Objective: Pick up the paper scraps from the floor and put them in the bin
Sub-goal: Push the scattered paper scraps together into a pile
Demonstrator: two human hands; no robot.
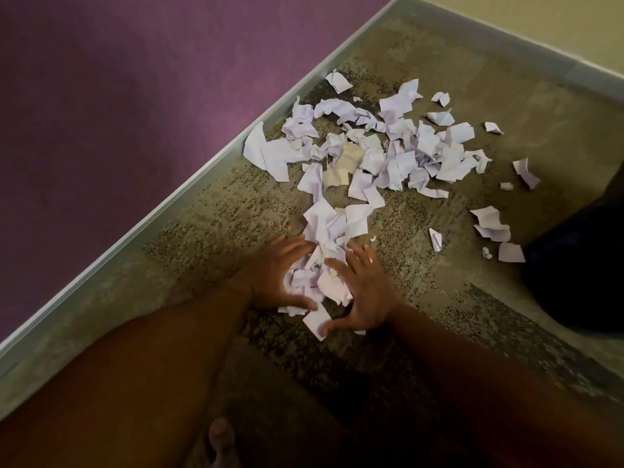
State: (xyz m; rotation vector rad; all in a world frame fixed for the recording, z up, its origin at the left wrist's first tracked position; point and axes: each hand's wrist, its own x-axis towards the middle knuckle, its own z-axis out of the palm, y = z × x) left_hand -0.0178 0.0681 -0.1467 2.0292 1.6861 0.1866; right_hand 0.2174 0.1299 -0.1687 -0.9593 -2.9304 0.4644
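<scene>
Cupping a small heap (319,276) of paper scraps between both hands, we kneel over a speckled carpet (422,298). Left hand (275,273): fingers spread and only lightly bent, palm turned inward against the heap's left side, thumb reaching under its near edge. Right hand (363,292): fingers likewise spread, laid on the heap's right side, thumb pressing a flat scrap (315,320) at the near edge. Neither hand is closed around the paper; both press and bracket it on the floor.

Scraps (388,153): white to pale lilac, torn and crumpled. The main spread lies beyond the hands, well past the fingertips, running from the baseboard (189,187) on the left across toward the right. A narrow trail (337,221) of pieces joins that spread to the heap between the hands. Two tan pieces (342,165) sit among the white ones.

Strays: a few pieces (493,224) lie apart to the right of the right hand, near a dark object (580,275) at the frame's right edge; we cannot tell what that object is. Smaller ones (525,172) lie farther out on the right.

Surroundings: purple wall (118,96) on the left above the baseboard, cream wall (540,21) at the far corner. A bare toe (221,437) shows at the bottom edge.
</scene>
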